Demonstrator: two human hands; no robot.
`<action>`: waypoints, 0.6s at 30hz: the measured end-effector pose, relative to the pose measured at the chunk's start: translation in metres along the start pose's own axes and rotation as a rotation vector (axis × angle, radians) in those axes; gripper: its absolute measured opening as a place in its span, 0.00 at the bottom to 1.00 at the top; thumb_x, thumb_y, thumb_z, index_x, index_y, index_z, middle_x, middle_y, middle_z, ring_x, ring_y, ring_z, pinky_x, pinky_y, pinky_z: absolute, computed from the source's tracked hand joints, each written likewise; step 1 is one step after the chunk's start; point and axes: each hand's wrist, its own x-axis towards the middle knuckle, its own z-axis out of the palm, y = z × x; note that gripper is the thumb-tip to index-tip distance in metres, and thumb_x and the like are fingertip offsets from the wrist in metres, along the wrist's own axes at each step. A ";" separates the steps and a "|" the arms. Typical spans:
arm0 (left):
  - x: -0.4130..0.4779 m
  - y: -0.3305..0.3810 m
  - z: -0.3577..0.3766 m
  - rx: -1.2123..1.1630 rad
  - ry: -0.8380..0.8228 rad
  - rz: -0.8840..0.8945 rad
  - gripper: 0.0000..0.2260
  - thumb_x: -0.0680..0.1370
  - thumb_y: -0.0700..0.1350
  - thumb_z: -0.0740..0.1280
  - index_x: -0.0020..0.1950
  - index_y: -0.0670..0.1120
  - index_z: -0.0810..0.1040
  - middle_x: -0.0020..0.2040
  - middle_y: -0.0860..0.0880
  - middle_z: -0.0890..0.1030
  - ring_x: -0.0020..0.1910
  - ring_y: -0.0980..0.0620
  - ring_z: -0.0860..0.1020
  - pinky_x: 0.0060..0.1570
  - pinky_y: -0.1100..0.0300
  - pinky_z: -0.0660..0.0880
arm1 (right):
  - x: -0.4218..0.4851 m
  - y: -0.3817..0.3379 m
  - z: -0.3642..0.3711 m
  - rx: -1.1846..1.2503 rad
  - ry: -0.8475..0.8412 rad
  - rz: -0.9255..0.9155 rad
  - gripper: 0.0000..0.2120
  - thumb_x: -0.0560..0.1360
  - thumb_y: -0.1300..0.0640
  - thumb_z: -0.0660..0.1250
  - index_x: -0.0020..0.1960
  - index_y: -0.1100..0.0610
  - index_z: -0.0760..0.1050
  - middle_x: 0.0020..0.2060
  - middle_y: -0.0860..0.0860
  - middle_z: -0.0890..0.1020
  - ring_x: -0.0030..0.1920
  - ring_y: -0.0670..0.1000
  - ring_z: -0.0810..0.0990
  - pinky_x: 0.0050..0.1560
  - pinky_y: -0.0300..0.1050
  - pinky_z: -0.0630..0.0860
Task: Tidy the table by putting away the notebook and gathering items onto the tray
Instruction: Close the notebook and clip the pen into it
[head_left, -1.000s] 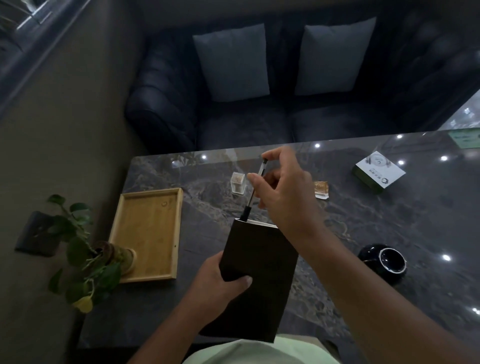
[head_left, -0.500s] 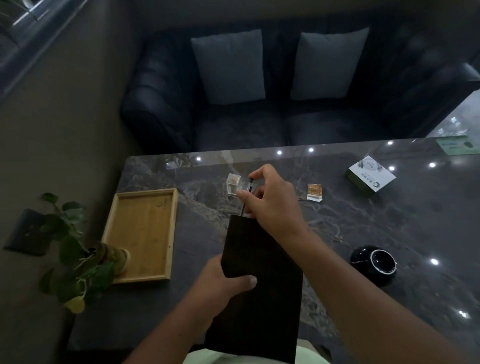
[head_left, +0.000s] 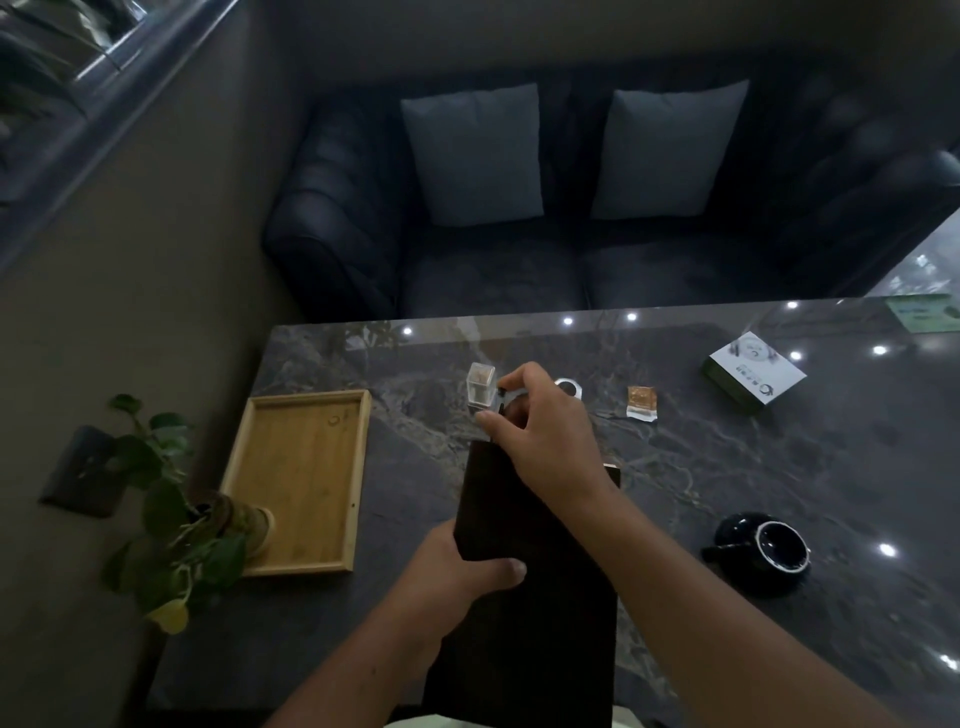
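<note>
Head view looks down on my left hand (head_left: 457, 564) gripping the dark notebook (head_left: 524, 597) by its left edge, thumb curled across the cover, holding it upright above the near part of the marble table (head_left: 727, 467). My right hand (head_left: 540, 431) sits at the notebook's top edge, fingers pinched closed on a thin black pen (head_left: 501, 402) that pokes up just above the book. Well to the left of my hands the wooden tray (head_left: 306, 478) lies flat, with a potted plant (head_left: 176, 514) on its near left corner. Beyond my right hand stand a small clear box (head_left: 480, 387) and an orange packet (head_left: 642, 402); farther right lie a white box (head_left: 753, 371) and a black ashtray (head_left: 769, 551).
</note>
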 end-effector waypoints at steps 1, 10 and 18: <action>0.000 0.000 0.000 -0.006 -0.001 0.004 0.16 0.71 0.40 0.76 0.57 0.52 0.80 0.47 0.55 0.87 0.45 0.58 0.85 0.34 0.68 0.79 | -0.001 -0.001 0.002 -0.004 0.004 -0.004 0.13 0.74 0.50 0.74 0.54 0.50 0.74 0.36 0.43 0.81 0.38 0.41 0.80 0.41 0.38 0.77; 0.001 -0.002 0.001 -0.033 -0.028 0.024 0.14 0.72 0.39 0.76 0.55 0.51 0.82 0.47 0.53 0.88 0.45 0.56 0.86 0.35 0.68 0.80 | -0.010 0.002 0.010 -0.047 0.038 -0.039 0.07 0.75 0.51 0.72 0.47 0.54 0.81 0.39 0.46 0.84 0.40 0.45 0.82 0.45 0.49 0.82; 0.000 -0.005 0.003 -0.052 -0.049 0.059 0.15 0.71 0.35 0.75 0.56 0.45 0.82 0.48 0.47 0.88 0.46 0.51 0.86 0.38 0.65 0.80 | -0.015 0.006 0.016 -0.113 0.064 -0.099 0.08 0.77 0.51 0.70 0.46 0.54 0.84 0.38 0.48 0.85 0.39 0.48 0.82 0.44 0.51 0.79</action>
